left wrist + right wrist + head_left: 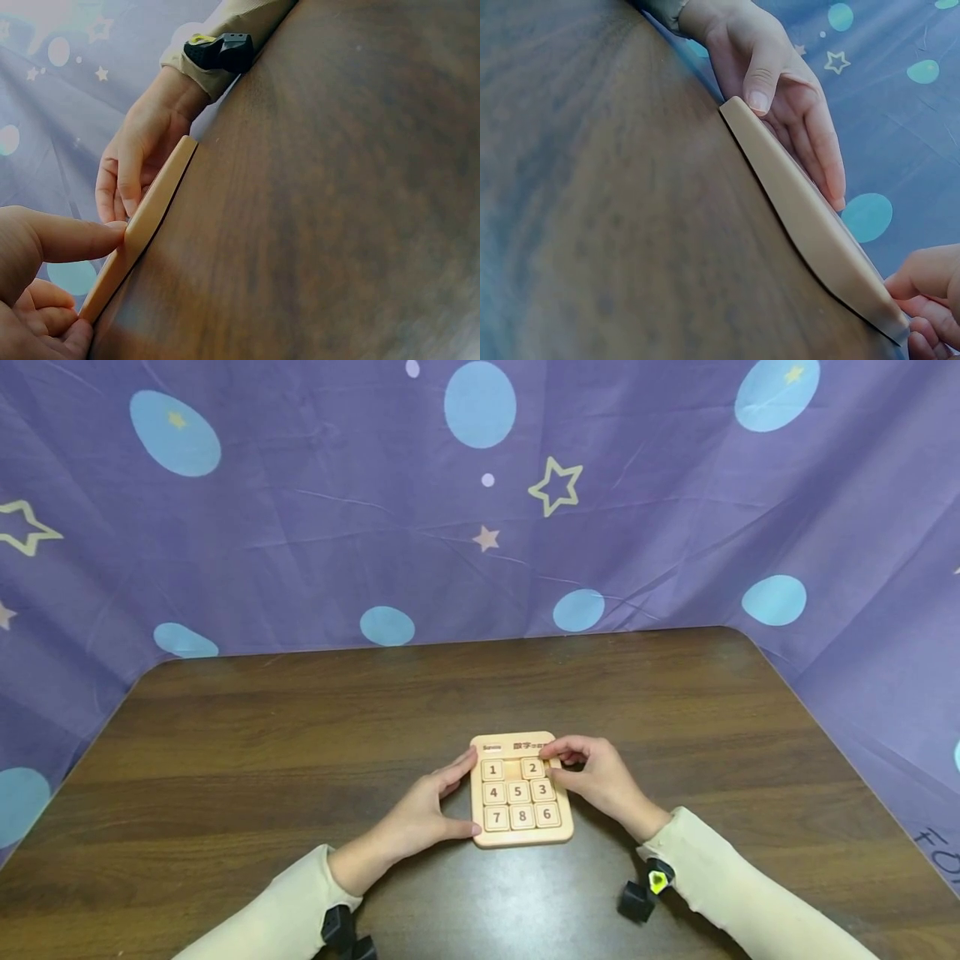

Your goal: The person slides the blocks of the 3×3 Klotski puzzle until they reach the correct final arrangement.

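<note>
A pale wooden number sliding puzzle (525, 839) lies flat on the table, its square tiles marked 1 to 8. My left hand (423, 814) holds it by the left side, thumb at the near corner and fingers further up that edge. At its upper right, the thumb and index finger of my right hand (600, 777) are on the 2 tile (532, 767). A gap separates this tile from the 1 tile (492, 770). In the left wrist view the puzzle's side edge (142, 225) shows; in the right wrist view the board (802, 210) hides its tiles.
The brown wooden table (300, 718) extends around the puzzle. Behind it hangs a purple curtain (315, 510) with blue spots and stars. Small black devices (637, 900) are strapped at both wrists, over light sleeves (735, 877).
</note>
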Motion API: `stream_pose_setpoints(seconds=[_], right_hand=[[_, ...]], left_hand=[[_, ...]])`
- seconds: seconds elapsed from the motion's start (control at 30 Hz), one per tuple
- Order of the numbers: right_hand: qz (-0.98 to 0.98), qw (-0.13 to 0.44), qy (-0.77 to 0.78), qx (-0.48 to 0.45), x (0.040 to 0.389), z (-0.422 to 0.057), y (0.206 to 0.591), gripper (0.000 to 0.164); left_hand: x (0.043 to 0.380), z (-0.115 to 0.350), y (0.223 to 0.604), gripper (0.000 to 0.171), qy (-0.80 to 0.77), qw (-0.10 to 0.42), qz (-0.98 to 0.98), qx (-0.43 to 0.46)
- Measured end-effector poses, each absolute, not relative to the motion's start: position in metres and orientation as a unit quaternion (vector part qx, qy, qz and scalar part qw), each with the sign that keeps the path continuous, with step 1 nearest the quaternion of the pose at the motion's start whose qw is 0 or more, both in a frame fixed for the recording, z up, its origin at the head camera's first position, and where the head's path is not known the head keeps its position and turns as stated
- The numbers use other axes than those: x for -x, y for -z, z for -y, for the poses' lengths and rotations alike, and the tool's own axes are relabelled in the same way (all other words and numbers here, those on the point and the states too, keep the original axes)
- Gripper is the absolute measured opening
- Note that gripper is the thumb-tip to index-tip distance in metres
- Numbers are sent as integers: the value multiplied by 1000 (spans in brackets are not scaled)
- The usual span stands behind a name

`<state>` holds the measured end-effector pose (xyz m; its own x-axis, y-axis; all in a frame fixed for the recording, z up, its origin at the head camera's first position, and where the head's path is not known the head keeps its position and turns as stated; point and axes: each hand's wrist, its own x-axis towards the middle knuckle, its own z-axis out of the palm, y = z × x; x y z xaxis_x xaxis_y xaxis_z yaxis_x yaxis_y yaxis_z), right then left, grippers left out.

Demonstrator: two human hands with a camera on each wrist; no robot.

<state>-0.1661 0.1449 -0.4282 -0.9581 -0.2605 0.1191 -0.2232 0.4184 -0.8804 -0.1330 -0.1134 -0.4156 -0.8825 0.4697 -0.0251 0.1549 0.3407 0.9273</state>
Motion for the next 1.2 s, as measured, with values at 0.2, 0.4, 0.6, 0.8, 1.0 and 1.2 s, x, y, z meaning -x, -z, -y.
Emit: stream_pose_setpoints(seconds=[0.2, 0.4, 0.6, 0.8, 1.0, 1.2], right_hand=[[-846, 9, 513, 148, 165, -144, 428, 21], [-851, -2, 502, 152, 164, -142, 428, 22], [-854, -3, 497, 152, 165, -141, 429, 22], [-854, -6, 496, 156, 166, -141, 430, 22], [-857, -10, 493, 152, 164, -139, 431, 22], [-855, -13, 495, 152, 163, -138, 429, 23]], left_hand=[[133, 113, 415, 88, -542, 147, -804, -198], [133, 114, 417, 87, -541, 141, -803, -207], [134, 114, 416, 88, -539, 143, -807, -197], [134, 113, 414, 88, -537, 148, -808, -192], [133, 112, 415, 88, -534, 149, -810, -190], [134, 112, 417, 87, -536, 139, -807, -203]])
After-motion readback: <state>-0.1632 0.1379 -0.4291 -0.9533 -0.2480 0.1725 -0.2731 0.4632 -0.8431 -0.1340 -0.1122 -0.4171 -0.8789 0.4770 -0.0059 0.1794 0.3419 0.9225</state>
